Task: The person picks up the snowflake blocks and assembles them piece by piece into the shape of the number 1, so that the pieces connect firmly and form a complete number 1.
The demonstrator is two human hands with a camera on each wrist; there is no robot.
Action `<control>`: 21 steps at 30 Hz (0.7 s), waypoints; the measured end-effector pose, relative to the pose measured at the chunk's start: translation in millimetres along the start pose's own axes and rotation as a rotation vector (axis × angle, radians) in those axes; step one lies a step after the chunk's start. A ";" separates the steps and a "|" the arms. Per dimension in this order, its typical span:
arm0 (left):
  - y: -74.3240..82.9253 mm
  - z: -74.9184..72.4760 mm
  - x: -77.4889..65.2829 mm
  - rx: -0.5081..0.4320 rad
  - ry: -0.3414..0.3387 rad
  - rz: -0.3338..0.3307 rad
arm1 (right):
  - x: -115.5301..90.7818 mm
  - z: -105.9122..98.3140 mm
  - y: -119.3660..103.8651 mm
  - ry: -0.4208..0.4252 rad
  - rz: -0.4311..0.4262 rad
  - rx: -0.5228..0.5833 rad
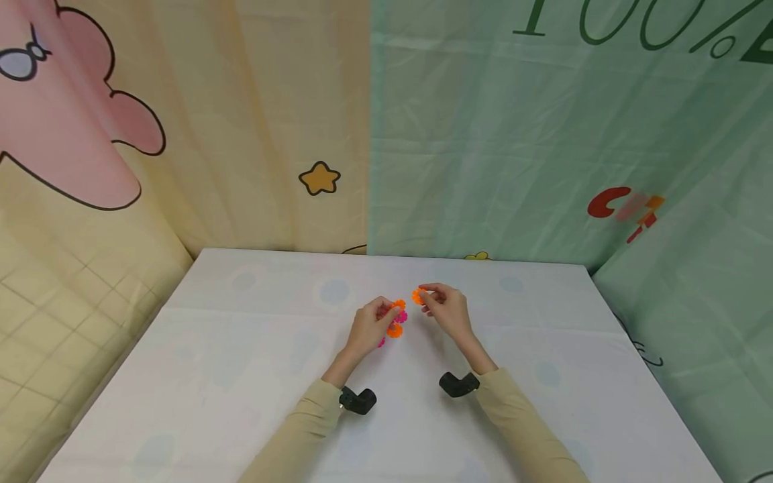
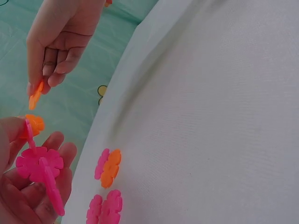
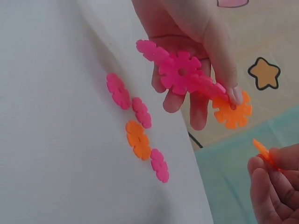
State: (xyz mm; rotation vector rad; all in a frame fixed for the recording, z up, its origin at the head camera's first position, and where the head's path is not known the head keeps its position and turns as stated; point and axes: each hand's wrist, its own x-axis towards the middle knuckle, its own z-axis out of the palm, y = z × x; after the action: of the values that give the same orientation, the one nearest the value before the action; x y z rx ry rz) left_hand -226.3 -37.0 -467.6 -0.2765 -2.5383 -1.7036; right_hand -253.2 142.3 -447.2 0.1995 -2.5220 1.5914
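My left hand pinches a chain of slotted, flower-shaped plastic discs joined edge to edge. Pink discs make up most of that chain, and its end is an orange disc under the thumb. Between thumb and fingertips, my right hand holds a single orange disc. A small gap separates this disc from the chain's orange end. Below the hands, on the white-covered table, lie loose pink discs and one loose orange disc.
The table has a white cloth with faint bluish spots. Behind it hang a yellow curtain and a green curtain. A black wrist device is worn on the left wrist, another black device on the right.
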 end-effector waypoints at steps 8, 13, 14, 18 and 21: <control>1.0 2.1 -1.1 0.024 -0.008 0.027 | -1.7 5.4 -5.0 0.028 0.003 0.025; 1.0 3.5 -0.6 0.048 0.007 0.037 | -2.3 8.0 -6.1 0.025 0.007 0.038; 1.1 3.8 -0.3 0.053 0.011 0.041 | -2.4 8.3 -6.3 0.020 0.007 0.041; 2.3 4.4 0.4 0.078 0.019 0.039 | -3.0 9.3 -8.2 0.002 0.010 0.051; 3.3 4.6 0.6 0.092 0.018 0.032 | -3.0 10.1 -9.0 -0.004 0.011 0.054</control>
State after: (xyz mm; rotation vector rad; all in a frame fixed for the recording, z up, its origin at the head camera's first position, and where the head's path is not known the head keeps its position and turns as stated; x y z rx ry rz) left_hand -226.1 -31.5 -466.2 -0.2924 -2.5751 -1.5664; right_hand -249.2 129.3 -444.1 0.1951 -2.4892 1.6657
